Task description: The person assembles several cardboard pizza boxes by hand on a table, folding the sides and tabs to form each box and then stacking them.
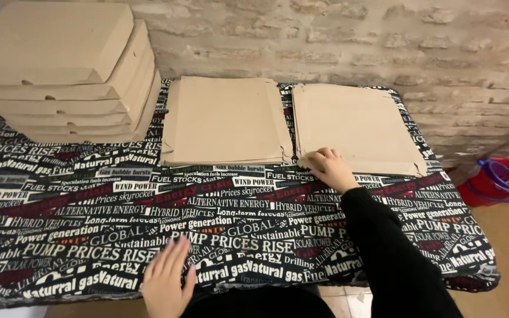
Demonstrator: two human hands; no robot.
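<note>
Right hand (330, 168) pinched the near-left corner of the right flat cardboard stack (357, 126); the stack extended ahead-right. Left hand (169, 280) lay flat, fingers together, well behind.

A black tablecloth (89, 224) patterned all over with white and red headline lettering was seen. Plain tan cardboard sheets (354, 126) and tan folded boxes (60, 70) were noted along its far edge. A black sleeve (384, 241) and a red bucket (493, 188) were seen.
</note>
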